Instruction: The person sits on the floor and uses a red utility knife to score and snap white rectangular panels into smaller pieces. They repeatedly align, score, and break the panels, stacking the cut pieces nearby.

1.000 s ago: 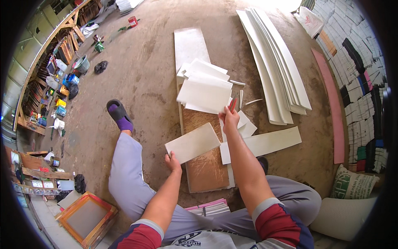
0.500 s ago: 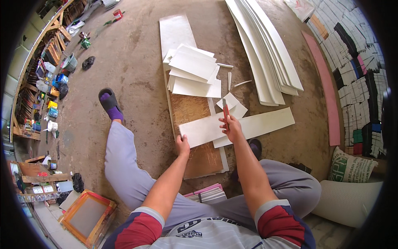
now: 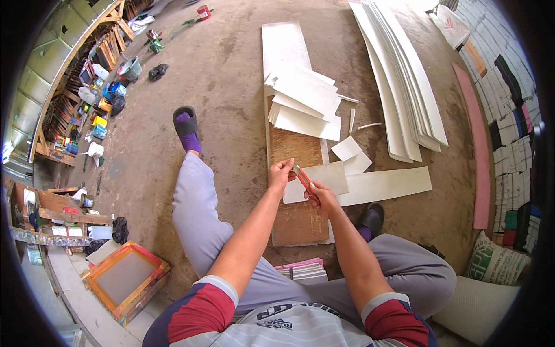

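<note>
Right hand (image 3: 321, 198) closed around red cutter knife (image 3: 303, 180), blade end pointing far left. Left hand (image 3: 281, 174) curled at blade end; cannot tell whether fingers grip it. Knife above white sheet (image 3: 332, 178), which lies across brown board (image 3: 300, 224) on floor (image 3: 237, 104). Long white strip (image 3: 393, 185) just right, partly under sheet. Farther off, loose pile of white sheets (image 3: 306, 92); stack of long white panels (image 3: 399, 81) far right.

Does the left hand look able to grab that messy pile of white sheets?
Probably yes: only bare brown board shows between the left hand and the pile of white sheets, though it's right by the red cutter.
</note>
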The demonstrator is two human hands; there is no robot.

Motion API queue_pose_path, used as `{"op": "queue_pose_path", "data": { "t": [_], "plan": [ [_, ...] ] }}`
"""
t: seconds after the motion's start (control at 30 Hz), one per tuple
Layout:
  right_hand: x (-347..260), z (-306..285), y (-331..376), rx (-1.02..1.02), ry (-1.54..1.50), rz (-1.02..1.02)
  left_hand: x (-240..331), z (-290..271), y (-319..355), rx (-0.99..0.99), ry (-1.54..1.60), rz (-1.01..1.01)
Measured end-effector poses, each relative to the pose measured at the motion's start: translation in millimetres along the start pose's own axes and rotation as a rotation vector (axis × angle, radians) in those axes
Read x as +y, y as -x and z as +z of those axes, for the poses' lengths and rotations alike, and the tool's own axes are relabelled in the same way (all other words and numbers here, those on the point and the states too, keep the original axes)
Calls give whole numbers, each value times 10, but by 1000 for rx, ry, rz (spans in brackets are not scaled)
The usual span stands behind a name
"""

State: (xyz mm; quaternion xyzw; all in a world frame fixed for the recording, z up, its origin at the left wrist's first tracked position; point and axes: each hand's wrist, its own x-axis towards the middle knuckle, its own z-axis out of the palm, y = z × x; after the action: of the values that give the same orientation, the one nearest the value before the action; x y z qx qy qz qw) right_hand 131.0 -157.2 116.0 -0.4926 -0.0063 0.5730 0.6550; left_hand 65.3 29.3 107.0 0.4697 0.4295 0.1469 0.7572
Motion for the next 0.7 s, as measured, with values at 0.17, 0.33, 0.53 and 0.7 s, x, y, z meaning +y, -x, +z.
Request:
{"op": "queue_pose_path", "data": {
  "t": [0.17,0.33,0.53,0.7],
  "plan": [
    [38,16,18,-52,223,44,-204,9,23,34,-155,146],
    [234,-442,-147,518,883,-298,-597,55,-69,137,-521,219],
    [68,-835,-55,1232,1024,-434,-1174,-465,-104,546,-852,67],
    [14,-1112,-133,998,769,-34,-1222,-632,-137,236,-500,-126]
  ]
}}
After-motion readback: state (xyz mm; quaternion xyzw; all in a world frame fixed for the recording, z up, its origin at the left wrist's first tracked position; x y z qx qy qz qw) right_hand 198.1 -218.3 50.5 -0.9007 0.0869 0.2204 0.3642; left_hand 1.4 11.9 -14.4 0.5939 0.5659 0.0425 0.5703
